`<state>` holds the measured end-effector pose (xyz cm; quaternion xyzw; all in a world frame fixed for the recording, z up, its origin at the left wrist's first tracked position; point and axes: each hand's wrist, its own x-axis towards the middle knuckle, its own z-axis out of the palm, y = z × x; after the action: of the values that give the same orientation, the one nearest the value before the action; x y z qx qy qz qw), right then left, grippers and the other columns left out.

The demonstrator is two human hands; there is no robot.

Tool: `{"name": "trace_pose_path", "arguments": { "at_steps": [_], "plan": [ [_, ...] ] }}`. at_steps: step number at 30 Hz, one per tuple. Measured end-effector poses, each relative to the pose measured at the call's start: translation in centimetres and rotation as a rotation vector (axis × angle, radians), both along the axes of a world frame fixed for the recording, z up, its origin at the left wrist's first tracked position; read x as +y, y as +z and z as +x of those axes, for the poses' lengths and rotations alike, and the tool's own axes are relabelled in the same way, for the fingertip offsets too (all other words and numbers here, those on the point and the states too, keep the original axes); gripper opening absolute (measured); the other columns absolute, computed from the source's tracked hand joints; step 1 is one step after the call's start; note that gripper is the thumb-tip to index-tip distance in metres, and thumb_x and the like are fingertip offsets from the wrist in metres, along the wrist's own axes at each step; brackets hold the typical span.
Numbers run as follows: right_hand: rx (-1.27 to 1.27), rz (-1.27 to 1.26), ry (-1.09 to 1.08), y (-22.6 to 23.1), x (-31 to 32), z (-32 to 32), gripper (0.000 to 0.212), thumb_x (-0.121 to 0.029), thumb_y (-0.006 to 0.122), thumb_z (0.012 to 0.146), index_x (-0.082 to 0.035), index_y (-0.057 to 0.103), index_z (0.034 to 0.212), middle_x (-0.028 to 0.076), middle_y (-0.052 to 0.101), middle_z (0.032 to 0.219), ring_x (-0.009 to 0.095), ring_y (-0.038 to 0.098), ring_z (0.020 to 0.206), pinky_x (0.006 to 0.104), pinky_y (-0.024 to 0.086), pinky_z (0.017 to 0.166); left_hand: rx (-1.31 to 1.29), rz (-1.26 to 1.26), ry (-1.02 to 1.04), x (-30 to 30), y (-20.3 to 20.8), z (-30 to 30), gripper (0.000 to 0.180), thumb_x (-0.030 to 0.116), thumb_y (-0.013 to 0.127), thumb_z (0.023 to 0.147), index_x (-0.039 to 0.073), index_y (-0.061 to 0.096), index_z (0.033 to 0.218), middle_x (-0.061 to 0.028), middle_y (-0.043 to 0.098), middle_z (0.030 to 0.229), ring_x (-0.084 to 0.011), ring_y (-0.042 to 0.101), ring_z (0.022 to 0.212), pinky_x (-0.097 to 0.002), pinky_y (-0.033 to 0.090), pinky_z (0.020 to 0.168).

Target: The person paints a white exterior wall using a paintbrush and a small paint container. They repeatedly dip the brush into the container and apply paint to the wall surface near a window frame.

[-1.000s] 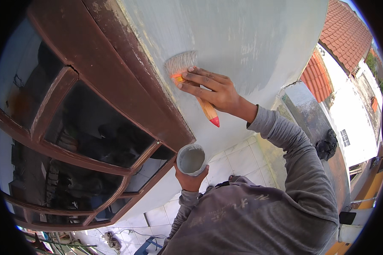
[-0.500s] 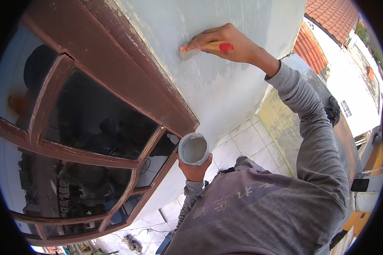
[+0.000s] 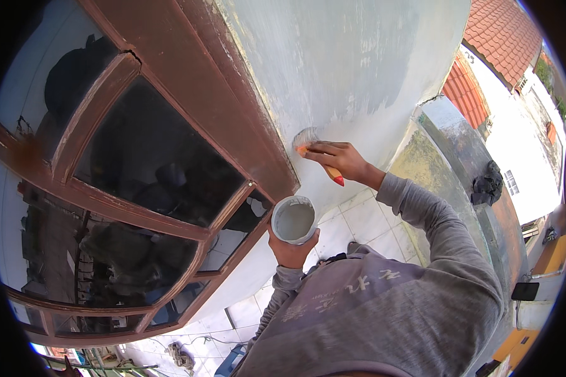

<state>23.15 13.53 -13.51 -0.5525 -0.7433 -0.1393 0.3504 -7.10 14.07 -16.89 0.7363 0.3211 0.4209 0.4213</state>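
My right hand (image 3: 346, 158) grips a paintbrush (image 3: 333, 172) with an orange handle and red tip. Its pale bristles press against the light wall (image 3: 333, 69), close to the brown frame's edge. Streaky grey-white paint covers the wall around and above the brush. Lower down, my left hand (image 3: 290, 252) is wrapped around a tub of grey paint (image 3: 295, 220), held upright in front of my chest. The fingers on the tub's far side are partly hidden.
A brown wooden window frame (image 3: 233, 107) with dark glass panes (image 3: 157, 157) fills the left side. White floor tiles (image 3: 358, 220) show below. To the right runs a stained ledge (image 3: 446, 135) with a crumpled black bag (image 3: 488, 183) on it. A grey rag (image 3: 181, 356) lies on the floor.
My right hand has moved the paintbrush down the wall, nearer the tub, with the handle now pointing downward. My left hand still holds the tub in nearly the same place.
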Motion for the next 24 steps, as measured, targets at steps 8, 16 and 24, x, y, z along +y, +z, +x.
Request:
{"name": "trace_pose_path", "arguments": {
  "at_steps": [8, 16, 24],
  "plan": [
    [-0.007, -0.1, 0.213, 30.6, 2.6, 7.4, 0.021, -0.006, 0.073, 0.099, -0.004, 0.08, 0.119, 0.01, 0.079, 0.124, 0.026, 0.077, 0.104, 0.0349, 0.061, 0.095, -0.008, 0.035, 0.057, 0.2, -0.1, -0.1, 0.1, 0.026, 0.102, 0.061, 0.001, 0.048, 0.142, -0.0173, 0.074, 0.125, -0.032, 0.076, 0.113, -0.0431, 0.062, 0.096],
    [-0.494, 0.29, 0.067, 66.0, 1.3, 8.2, 0.027, -0.003, 0.079, 0.092, -0.001, 0.078, 0.119, 0.013, 0.079, 0.121, 0.022, 0.073, 0.11, 0.0375, 0.058, 0.099, -0.107, -0.023, 0.033, 0.0, 0.2, 3.6, 0.102, 0.029, 0.103, 0.057, 0.002, 0.049, 0.139, -0.015, 0.074, 0.122, -0.028, 0.075, 0.11, -0.0433, 0.06, 0.098],
    [-0.502, 0.951, 0.001, 78.8, 4.7, 6.4, 0.014, -0.004, 0.076, 0.09, -0.006, 0.082, 0.103, 0.013, 0.081, 0.113, 0.023, 0.077, 0.093, 0.0352, 0.06, 0.082, -0.19, 0.029, 0.09, 0.6, 0.2, 4.7, 0.102, 0.026, 0.104, 0.059, -0.001, 0.048, 0.139, -0.021, 0.072, 0.123, -0.0334, 0.076, 0.111, -0.0444, 0.062, 0.096]
  ]
}}
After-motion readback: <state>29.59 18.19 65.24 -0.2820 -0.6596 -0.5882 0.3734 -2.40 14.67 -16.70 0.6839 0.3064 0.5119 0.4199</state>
